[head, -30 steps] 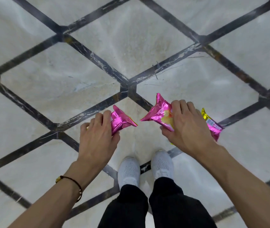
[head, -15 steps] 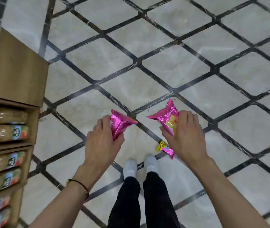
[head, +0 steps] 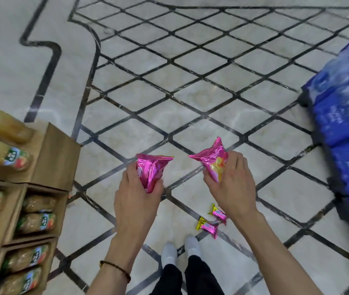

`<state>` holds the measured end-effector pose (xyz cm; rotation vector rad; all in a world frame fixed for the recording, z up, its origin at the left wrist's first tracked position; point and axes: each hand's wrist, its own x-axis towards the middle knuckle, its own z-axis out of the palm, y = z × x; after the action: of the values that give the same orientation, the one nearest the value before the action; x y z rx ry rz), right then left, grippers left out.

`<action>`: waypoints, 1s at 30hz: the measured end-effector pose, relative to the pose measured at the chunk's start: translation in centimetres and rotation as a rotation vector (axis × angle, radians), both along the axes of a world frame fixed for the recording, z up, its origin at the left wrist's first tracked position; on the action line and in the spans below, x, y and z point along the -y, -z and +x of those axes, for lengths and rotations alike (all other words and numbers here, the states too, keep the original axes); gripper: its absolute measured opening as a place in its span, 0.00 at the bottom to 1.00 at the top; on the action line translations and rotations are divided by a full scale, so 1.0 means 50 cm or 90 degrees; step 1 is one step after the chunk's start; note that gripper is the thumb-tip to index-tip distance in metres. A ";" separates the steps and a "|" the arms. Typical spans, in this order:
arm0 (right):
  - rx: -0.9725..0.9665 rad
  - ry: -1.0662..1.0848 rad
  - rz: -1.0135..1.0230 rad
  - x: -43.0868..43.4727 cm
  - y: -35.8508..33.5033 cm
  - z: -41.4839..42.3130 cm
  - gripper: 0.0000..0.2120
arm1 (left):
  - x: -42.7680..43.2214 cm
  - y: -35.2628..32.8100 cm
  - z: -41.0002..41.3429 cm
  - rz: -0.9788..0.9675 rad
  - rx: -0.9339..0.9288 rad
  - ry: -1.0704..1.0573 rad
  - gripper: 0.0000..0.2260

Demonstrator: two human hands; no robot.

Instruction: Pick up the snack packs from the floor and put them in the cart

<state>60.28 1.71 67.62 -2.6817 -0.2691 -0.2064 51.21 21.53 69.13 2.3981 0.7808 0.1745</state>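
Pink left pack (head: 151, 171) in curled left hand (head: 135, 201), right pack (head: 214, 160) in curled right hand (head: 231, 188) (2 long axes forward)

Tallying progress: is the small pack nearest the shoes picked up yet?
No, on the floor: the small pack lies near the right shoe, untouched.

A pale marble floor (head: 190, 99) crossed by dark inlaid lines (head: 41, 90) in a diamond grid, its polished surface showing soft reflections of light. At left, open cardboard boxes (head: 50, 158) hold bottles (head: 1, 154) of yellow drink; at right stands a blurred stack of blue wrapped packs (head: 343, 128).
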 end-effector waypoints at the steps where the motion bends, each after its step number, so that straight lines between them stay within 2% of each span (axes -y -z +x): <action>1: 0.002 -0.002 -0.002 0.006 -0.025 -0.003 0.24 | 0.004 -0.020 0.001 -0.002 0.004 -0.008 0.25; 8: 0.040 0.013 0.019 0.041 -0.128 -0.032 0.24 | 0.032 -0.136 0.001 0.064 0.049 0.025 0.30; 13: 0.044 0.090 0.014 0.080 -0.184 -0.076 0.24 | 0.056 -0.204 0.004 0.022 0.089 0.061 0.24; 23: 0.060 0.375 -0.009 0.117 -0.282 -0.229 0.24 | 0.101 -0.266 0.011 -0.066 0.172 0.264 0.23; 30: 0.100 0.610 -0.066 0.218 -0.326 -0.441 0.24 | 0.259 -0.264 -0.053 -0.133 0.174 0.487 0.26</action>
<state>38.21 -9.18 83.93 -2.6728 1.0028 -0.6918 48.57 8.58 82.32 2.2335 -0.2512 0.0952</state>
